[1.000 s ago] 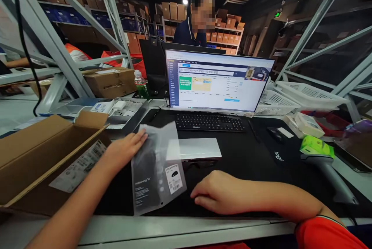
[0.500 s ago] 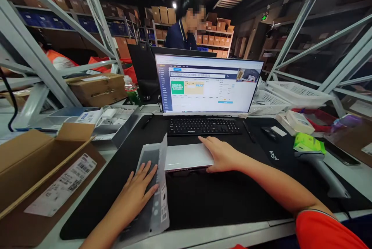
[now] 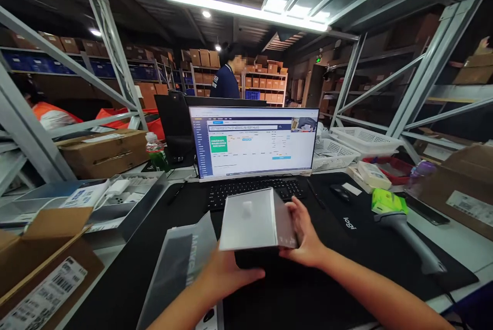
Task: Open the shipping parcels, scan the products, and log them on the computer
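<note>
A white box (image 3: 248, 219) is raised and tilted over the black desk mat, its broad pale face toward me. My right hand (image 3: 306, 237) grips its right side, the fingers along the edge and the thumb at the lower corner. Close to the box's lower left corner is my left hand (image 3: 223, 276), slightly blurred. Its thumb sticks out to the right below the box, while its fingers are hidden behind the box. A frosted plastic bag (image 3: 169, 263) with large lettering lies flat on the mat, partly under my left forearm.
A monitor (image 3: 254, 150) and black keyboard (image 3: 219, 194) stand beyond the box. On the right are a mouse (image 3: 341, 192) and a barcode scanner (image 3: 414, 240). An open carton (image 3: 46, 283) and a grey tray of parts (image 3: 146, 191) sit left. A person (image 3: 227, 80) stands behind the monitor.
The white box has come up off the mat and tilted toward me in my right hand. My left hand has left the plastic bag and moved right to the box. My view has tipped upward.
</note>
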Available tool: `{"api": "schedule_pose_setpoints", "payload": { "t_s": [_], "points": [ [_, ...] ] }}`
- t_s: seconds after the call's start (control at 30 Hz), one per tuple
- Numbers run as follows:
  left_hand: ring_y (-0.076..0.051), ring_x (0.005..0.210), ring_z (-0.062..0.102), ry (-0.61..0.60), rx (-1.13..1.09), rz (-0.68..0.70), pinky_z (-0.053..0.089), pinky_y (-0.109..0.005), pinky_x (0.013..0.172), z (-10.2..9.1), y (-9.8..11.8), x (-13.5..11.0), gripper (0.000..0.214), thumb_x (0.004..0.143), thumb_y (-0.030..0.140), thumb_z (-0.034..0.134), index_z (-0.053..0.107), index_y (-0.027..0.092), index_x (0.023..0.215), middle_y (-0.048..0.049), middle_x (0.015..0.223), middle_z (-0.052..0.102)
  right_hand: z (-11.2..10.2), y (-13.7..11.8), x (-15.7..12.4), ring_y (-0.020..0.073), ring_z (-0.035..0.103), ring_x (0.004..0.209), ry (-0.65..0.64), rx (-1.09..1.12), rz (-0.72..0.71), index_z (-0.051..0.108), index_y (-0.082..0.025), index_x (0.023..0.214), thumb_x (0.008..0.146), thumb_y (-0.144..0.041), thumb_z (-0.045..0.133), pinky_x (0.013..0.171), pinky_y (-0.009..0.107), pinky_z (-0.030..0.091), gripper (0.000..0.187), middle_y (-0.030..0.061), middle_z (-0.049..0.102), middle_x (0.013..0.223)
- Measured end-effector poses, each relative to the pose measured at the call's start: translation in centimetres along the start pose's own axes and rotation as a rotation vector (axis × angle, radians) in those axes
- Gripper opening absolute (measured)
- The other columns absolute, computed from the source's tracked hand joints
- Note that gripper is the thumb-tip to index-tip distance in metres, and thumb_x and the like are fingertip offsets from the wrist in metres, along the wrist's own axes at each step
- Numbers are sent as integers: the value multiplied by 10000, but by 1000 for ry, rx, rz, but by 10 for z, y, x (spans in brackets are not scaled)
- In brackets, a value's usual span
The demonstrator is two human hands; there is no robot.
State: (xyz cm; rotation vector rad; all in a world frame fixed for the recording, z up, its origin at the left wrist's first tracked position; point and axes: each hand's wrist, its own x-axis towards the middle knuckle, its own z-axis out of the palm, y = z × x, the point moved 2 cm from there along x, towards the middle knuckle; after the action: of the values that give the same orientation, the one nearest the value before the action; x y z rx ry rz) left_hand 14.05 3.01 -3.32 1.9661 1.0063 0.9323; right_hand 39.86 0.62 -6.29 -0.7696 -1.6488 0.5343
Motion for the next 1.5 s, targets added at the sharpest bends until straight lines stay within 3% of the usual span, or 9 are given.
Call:
{"api": "schedule_pose_setpoints", "payload": {
  "t_s": [0.1,0.3,0.4,0.53,0.63,0.97,1.13,1.27,1.5],
  "points": [
    [-404,1160,660,80,-50,11,513,-591,1072,10,9,4,546,606,493,873,722,255,1073,-139,1166,725,14,1,1,339,441,1431,-112,-56,40,156,-332,1625,683,-568,888,1173,548,371,1216,169,403,1508],
    [-354,1302,545,559,469,450,383,-597,1197,-22,9,-3,639,743,328,781,557,286,1339,-131,1318,611,-25,-20,31,301,511,1385,-88,-8,213,557,-294,1416,929,-554,670,1172,556,382,563,148,528,1452],
    [-314,1275,546,608,772,589,327,-595,1228,-21,3,-10,477,819,205,741,656,369,1259,-89,1266,639,-31,-29,29,302,538,1365,-125,238,278,502,-304,1461,880,-647,700,1156,566,396,703,148,532,1466],
    [-313,1323,506,472,799,442,262,-618,1243,13,-11,-31,539,905,154,660,657,517,1303,-40,1318,653,-7,-31,8,373,255,1548,-250,125,286,123,-317,1659,477,-621,978,1235,588,243,1491,200,180,1690],
    [-303,1301,539,323,768,382,257,-609,1243,37,-16,-44,556,940,148,606,627,536,1338,-29,1347,657,7,-25,-5,393,213,1554,-251,-24,365,48,-252,1675,406,-574,1005,1257,582,175,1622,233,143,1688],
    [-427,1540,256,282,377,40,195,-652,1275,-41,-8,-28,1201,694,687,791,132,321,1629,-148,1674,262,-2,-6,-6,265,637,1116,-22,611,883,433,-287,1428,550,-558,942,938,420,512,1051,77,628,1254],
    [-438,1437,438,184,-89,-309,307,-610,1246,-36,-34,-45,1099,540,707,873,471,266,1463,-143,1502,528,8,-10,-12,276,666,1085,-175,759,1120,637,-217,1174,802,-738,667,925,435,506,641,94,719,1150],
    [-395,1353,551,293,-298,-492,386,-572,1212,-21,-42,-49,941,605,674,858,548,258,1390,-106,1254,692,3,-10,-7,270,684,1066,-221,612,1077,682,-215,1192,870,-868,461,989,471,481,761,102,734,1169],
    [-357,1305,614,379,-617,-720,572,-532,1038,-17,-55,-44,756,804,593,723,509,320,1475,-80,1374,673,-9,-23,6,222,625,1113,-59,379,862,726,-247,1158,740,-583,834,989,402,453,547,50,706,1245]
  ]
}}
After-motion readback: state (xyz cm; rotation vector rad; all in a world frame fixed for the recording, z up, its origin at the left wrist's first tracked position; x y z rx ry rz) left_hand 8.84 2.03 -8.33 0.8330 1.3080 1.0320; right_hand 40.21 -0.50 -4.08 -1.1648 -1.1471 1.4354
